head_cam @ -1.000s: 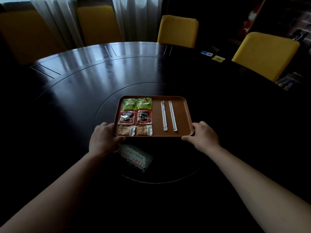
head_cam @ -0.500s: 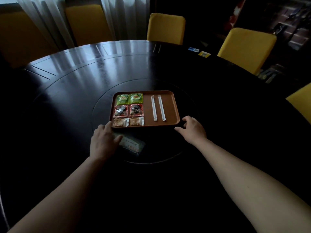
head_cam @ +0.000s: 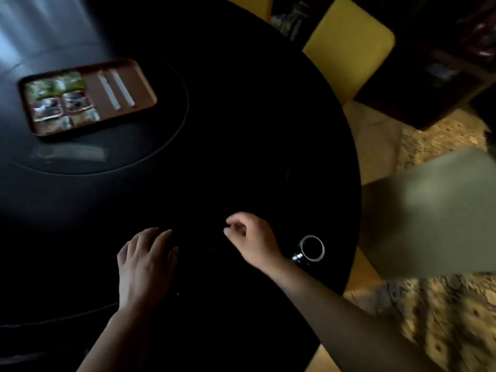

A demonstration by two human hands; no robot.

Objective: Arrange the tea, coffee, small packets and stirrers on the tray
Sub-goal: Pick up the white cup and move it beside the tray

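Counts on the tray point(head_cam: 92, 88)
One tray, two tea packets point(head_cam: 70, 81), two coffee packets point(head_cam: 76, 102), two small packets point(head_cam: 83, 118), two stirrers point(head_cam: 108, 91).

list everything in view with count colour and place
tray: 1, brown, table's far left
tea packets: 2, green, tray's far row
coffee packets: 2, red, middle row
small packets: 2, tan, near row
stirrers: 2, white, tray's right half
wrapper: 1, clear, blurred, before tray
ring: 1, white-rimmed, by right wrist
table: 1, dark, round
chairs: 2, yellow, beyond table
floor: 1, patterned tan, right
left grip: 1, bare, fingers straight, table's near side
right grip: 1, bare, fingers curled, nothing seen inside
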